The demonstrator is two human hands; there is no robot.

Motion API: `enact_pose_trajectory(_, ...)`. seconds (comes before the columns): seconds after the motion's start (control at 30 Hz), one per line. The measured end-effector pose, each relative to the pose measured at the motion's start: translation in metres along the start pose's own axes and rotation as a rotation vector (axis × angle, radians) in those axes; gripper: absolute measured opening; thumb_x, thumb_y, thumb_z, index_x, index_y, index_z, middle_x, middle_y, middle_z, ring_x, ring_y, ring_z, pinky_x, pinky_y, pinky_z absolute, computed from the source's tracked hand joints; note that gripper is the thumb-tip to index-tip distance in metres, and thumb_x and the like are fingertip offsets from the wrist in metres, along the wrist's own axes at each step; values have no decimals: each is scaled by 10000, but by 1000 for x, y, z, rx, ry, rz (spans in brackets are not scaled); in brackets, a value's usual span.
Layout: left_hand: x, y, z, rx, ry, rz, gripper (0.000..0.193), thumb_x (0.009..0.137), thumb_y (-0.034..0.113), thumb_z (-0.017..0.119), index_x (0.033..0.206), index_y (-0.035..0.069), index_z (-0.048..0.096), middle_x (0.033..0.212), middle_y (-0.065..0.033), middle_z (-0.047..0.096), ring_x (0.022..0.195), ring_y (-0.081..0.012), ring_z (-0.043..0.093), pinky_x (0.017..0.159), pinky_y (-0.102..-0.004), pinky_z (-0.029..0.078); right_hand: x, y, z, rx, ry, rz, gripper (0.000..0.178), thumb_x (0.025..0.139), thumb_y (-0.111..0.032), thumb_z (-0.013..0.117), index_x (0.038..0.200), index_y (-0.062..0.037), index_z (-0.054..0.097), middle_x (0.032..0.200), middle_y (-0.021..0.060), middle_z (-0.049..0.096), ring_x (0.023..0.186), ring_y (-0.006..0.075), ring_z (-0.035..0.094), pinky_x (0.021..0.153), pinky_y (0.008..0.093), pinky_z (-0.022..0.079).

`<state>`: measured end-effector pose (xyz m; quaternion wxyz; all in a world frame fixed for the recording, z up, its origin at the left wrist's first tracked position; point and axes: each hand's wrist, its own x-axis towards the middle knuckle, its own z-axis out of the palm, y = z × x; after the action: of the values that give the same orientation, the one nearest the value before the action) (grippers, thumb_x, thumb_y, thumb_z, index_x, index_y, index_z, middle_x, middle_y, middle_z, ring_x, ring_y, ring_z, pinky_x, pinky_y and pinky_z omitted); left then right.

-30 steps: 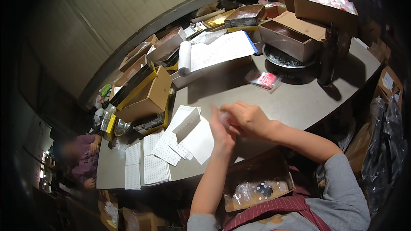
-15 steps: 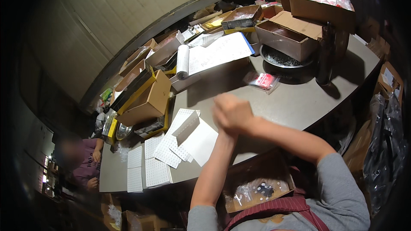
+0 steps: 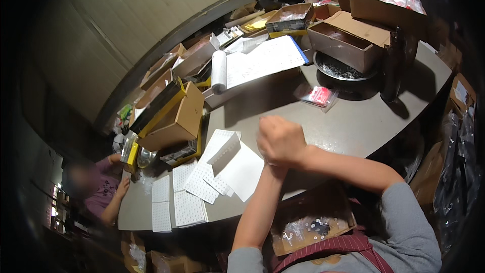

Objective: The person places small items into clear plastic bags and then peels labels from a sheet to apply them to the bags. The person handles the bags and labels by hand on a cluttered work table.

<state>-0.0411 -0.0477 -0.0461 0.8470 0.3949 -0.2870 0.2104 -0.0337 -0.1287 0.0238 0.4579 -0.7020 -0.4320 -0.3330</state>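
Note:
Above the table in front of me, my two hands are pressed together in one clasped shape, closed, with my forearms crossing close to the wrists. My right hand point(image 3: 290, 141) lies across my left hand point(image 3: 270, 154), and their fingers overlap. Whatever may be between them is hidden. Just left of my wrists lie white sheets with rows of small print point(image 3: 204, 174) and a plain white folded sheet point(image 3: 245, 174). Beyond my hands is a clear plastic packet with red and white contents point(image 3: 319, 96).
Stacks of printed cards point(image 3: 189, 205) lie at the table's left. Behind stand cardboard boxes point(image 3: 184, 116), a notepad point(image 3: 262, 63), a metal bowl with black bits point(image 3: 341, 69) and a dark bottle point(image 3: 393, 68). An open box of small parts point(image 3: 313, 225) sits at my lap. A co-worker point(image 3: 103, 187) is far left.
My clasped hands stay together and have shifted slightly. The whole view has moved a little. The co-worker's arms have changed position at the table's left edge.

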Motion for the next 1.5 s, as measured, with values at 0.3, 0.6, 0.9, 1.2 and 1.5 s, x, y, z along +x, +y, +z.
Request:
enact_pose_trajectory(0.3,5,-19,-3,-294,352,-189,283,1050,270,399,1141,77,586,1084,-49,608,1061,-165,589,934,-291,475,13,21,-10,-80,-126,8,96,830,-151,607,817,-65,566,799,136,608,748,345,630,633,471,513)
enact_pose_trajectory(0.6,29,-1,20,45,720,-261,411,1019,493,551,904,99,556,895,-9,551,796,-135,531,731,-295,472,11,75,8,341,-319,454,338,957,-385,593,870,-58,611,767,80,594,711,208,598,629,373,481)
enact_pose_trajectory(0.9,44,-1,-8,889,940,-101,620,878,603,710,857,3,557,868,-76,589,805,-188,538,786,-343,468,-4,110,-12,851,-547,615,686,884,-509,715,1320,-41,467,1219,111,525,1136,207,533,959,341,463)
enact_pose_trajectory(1.2,41,6,-2,1001,956,-146,682,926,677,572,998,-1,578,991,-110,615,928,-226,583,858,-356,470,-15,98,-20,531,-491,162,788,706,-339,825,1329,10,494,1275,228,546,1201,386,546,1032,440,445)
enact_pose_trajectory(1.5,17,49,26,857,344,-326,588,892,296,728,1337,-4,490,1310,-127,516,1226,-218,522,1006,-344,450,-14,127,-19,449,-358,136,607,721,-124,662,1290,4,495,1169,211,564,1110,357,593,952,403,492)
